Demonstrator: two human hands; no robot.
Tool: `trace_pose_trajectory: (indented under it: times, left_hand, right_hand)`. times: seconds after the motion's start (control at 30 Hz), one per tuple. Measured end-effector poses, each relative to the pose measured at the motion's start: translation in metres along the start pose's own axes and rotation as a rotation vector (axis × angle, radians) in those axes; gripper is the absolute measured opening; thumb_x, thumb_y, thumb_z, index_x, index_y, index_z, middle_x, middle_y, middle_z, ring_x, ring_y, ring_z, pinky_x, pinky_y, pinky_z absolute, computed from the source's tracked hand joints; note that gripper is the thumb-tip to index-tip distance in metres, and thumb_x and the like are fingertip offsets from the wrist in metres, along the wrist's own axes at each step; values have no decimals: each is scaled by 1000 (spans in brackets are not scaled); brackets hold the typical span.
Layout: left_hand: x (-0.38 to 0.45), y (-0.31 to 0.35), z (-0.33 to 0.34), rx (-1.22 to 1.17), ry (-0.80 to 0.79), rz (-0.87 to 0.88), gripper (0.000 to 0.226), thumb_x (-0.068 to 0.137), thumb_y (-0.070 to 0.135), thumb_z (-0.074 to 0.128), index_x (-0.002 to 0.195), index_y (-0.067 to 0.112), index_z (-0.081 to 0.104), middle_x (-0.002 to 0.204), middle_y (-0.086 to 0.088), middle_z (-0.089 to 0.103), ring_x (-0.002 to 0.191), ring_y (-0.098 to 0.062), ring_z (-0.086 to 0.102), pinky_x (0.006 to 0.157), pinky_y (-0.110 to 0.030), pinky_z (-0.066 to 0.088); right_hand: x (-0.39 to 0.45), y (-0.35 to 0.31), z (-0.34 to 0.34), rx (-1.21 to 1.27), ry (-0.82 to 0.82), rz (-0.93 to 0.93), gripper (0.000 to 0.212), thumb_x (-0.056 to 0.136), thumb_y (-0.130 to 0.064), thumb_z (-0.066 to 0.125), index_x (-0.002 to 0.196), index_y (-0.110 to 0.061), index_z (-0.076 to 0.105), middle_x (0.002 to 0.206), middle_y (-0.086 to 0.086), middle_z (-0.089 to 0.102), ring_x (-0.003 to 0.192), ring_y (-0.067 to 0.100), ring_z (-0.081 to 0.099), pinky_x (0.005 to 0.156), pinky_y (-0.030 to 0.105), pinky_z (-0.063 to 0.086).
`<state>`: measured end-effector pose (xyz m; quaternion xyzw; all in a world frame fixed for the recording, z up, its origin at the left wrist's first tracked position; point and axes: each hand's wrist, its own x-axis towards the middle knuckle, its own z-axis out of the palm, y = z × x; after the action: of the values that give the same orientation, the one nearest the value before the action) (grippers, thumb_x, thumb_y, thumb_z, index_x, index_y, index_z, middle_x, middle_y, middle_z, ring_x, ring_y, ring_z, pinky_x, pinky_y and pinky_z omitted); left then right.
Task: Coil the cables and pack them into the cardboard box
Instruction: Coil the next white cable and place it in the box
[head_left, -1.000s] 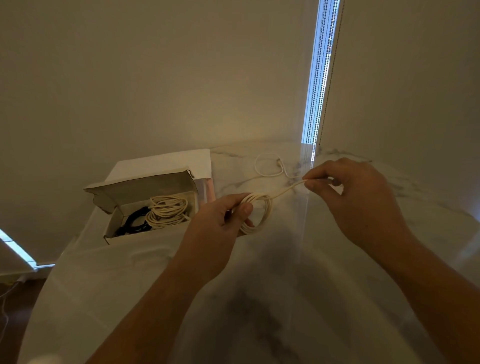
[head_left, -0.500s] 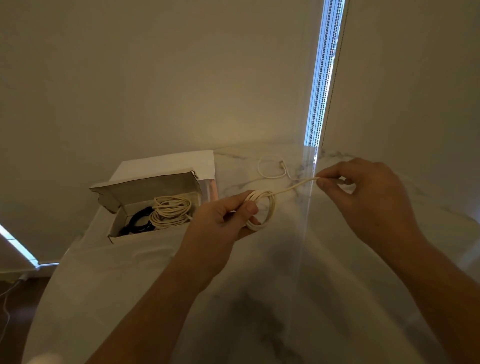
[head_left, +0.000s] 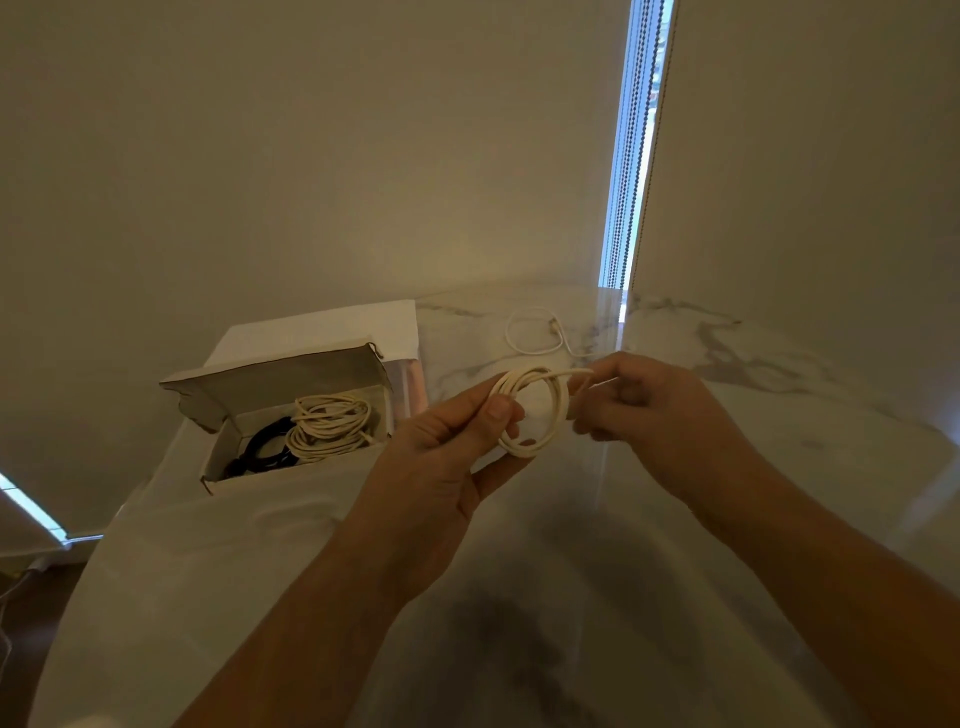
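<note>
At the left edge of the marble worktop (head_left: 779, 415) stands one cardboard box (head_left: 291, 462), its lid (head_left: 270, 384) folded back and upright so the interior is open for loading. The box holds two coiled cables: one black coil (head_left: 265, 449) toward its left end and one cream coil (head_left: 330, 423) to the right of it, partly overlapping the black one. A pale sheet or mailer (head_left: 322, 330) lies behind the box, near the wall.

To the right of the box, above the worktop centre, the left hand (head_left: 441, 457) holds a third cable, the cream cable (head_left: 532, 410) now being wound. Its thumb presses the stacked loops against the fingers, which keeps the several turns together and prevents the coil from springing apart. The exact number of turns cannot be counted.

Just beside the coil, the right hand (head_left: 660, 415) has its fingers curled round the running strand where it leaves the top of the coil. This grip appears intended to guide the strand into the next turn under light tension.

Beyond the hands, toward the rear edge of the worktop, the unwound tail (head_left: 535, 335) of the same cable lies in one loose loop with its connector end resting on the marble. Judged from that remaining length, roughly one or two turns are still to be wound before the coil goes into the box.

Total: three cables, two packed and one in hand.
</note>
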<state>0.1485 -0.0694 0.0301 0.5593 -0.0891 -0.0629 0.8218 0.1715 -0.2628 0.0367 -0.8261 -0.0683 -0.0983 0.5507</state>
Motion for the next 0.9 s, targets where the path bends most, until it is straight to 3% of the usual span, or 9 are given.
trace_pose_trajectory:
  times: [0.17,0.27,0.4,0.53,0.63,0.8,0.9]
  left_hand:
    - [-1,2,3,-28,-20,-24,33,88,18,57,118,14,70,117,-4,74,113,-19,68,92,-32,57]
    - [0,4,3,-50,-9,-29,35,88,19,57,121,12,68,120,-5,73,114,-20,67,90,-30,57]
    - [1,3,2,-65,36,-20,31,87,18,59,114,11,71,118,-8,73,112,-23,68,87,-29,58]
    - [2,2,-3,-91,99,-19,32,89,18,60,117,5,70,113,-17,70,114,-34,66,88,-33,58]
    - [3,3,-5,-97,113,-11,26,88,18,60,106,4,72,97,-11,71,105,-29,69,89,-34,58]
    - [4,5,-4,-127,133,-26,20,85,17,62,96,5,74,91,-9,69,92,-22,70,86,-34,60]
    - [3,5,-3,-153,130,-71,23,86,16,62,99,3,74,100,-19,70,98,-26,70,83,-32,60]
  right_hand:
    - [-1,-4,1,333,-89,162,11,89,-16,67,96,-14,76,89,3,75,75,17,69,74,28,56]
    - [-3,-6,2,433,-157,219,13,91,-16,65,96,-12,77,84,5,72,70,16,61,71,27,54]
    - [-4,-9,4,413,-223,291,20,96,-20,58,97,-16,78,85,1,74,75,15,65,74,28,54]
    - [-7,-11,7,311,-300,239,22,98,-21,56,99,-20,77,94,-1,75,87,18,67,84,35,58]
    - [-9,-13,12,125,-283,109,25,100,-24,51,96,-29,75,90,-10,73,85,10,66,85,34,57]
    - [-14,-12,15,-318,-202,-168,35,86,-65,33,88,-45,61,88,-15,62,83,-1,57,70,15,42]
    - [-15,-8,19,-424,-185,-224,46,80,-71,27,90,-40,59,87,-17,57,80,2,55,69,15,42]
